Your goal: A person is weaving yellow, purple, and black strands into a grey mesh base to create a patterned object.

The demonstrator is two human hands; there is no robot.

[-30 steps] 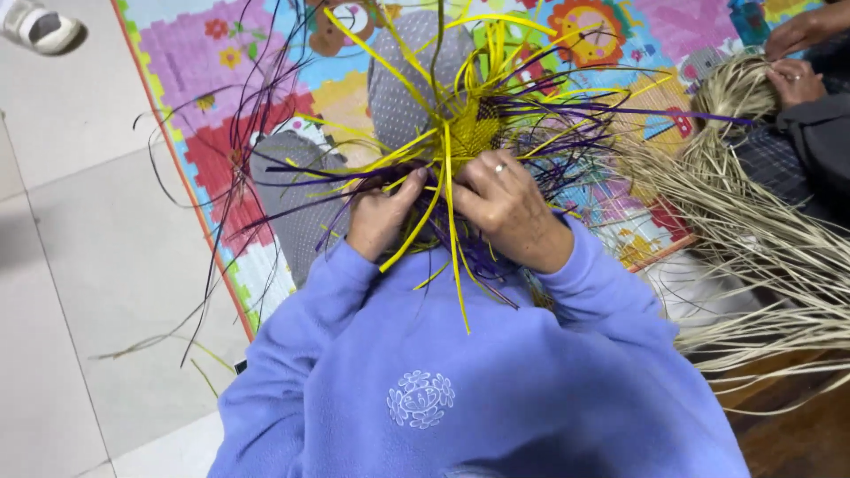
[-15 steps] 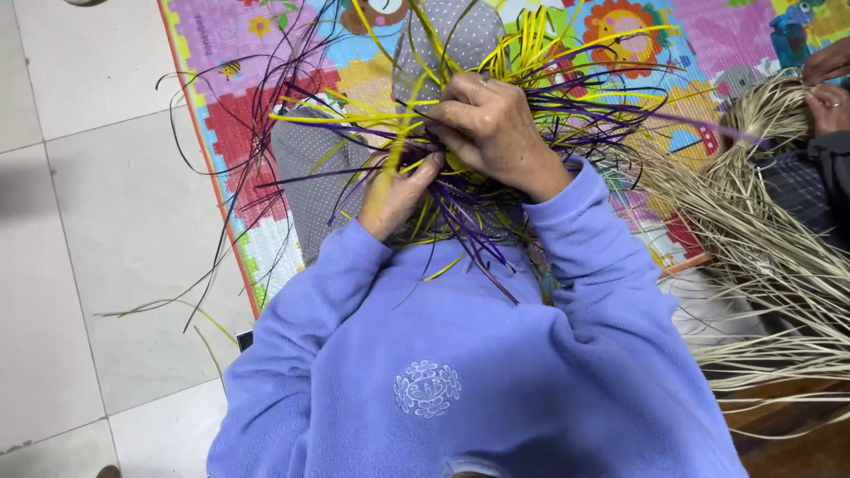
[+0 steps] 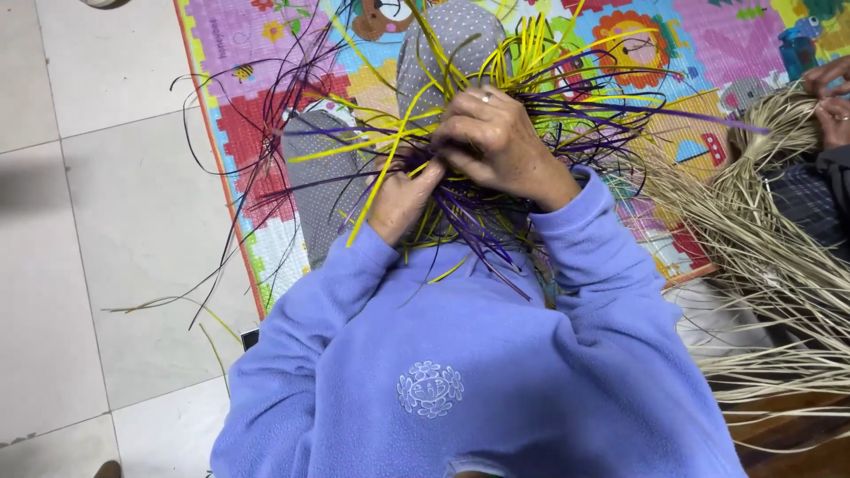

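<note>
- Weaving bundle (image 3: 496,150): tangle of yellow and purple strands, held up in front of the chest over the lap; loose ends fan out in every direction, the woven centre mostly hidden behind the hands.
- Right hand (image 3: 500,142): on top of the bundle, fingers curled together and clamped over the crossing strands; ring visible on one finger.
- Left hand (image 3: 398,199): lower and to the left, fingers pinched together on a few strands at the underside; a long yellow strand (image 3: 390,173) runs across it, slanting down to the left.
- Handling note, as a judgement: the upper hand looks to be pinning the finished crossings, so its pressure should hold while the lower hand works one strand at a time; pulling snug and close to the centre would keep the weave tight, and the springy ends likely need sorting by colour to avoid picking the wrong one.
- Legs in grey dotted fabric (image 3: 443,44): stretched out beneath the bundle.
- Play mat (image 3: 257,115): bright, cartoon-printed, on pale floor tiles (image 3: 106,221).
- Straw-coloured strands (image 3: 761,239): large loose sheaf at the right, well apart from the bundle.
- Another person's hands (image 3: 828,97): at the right edge, on a straw-coloured piece.
</note>
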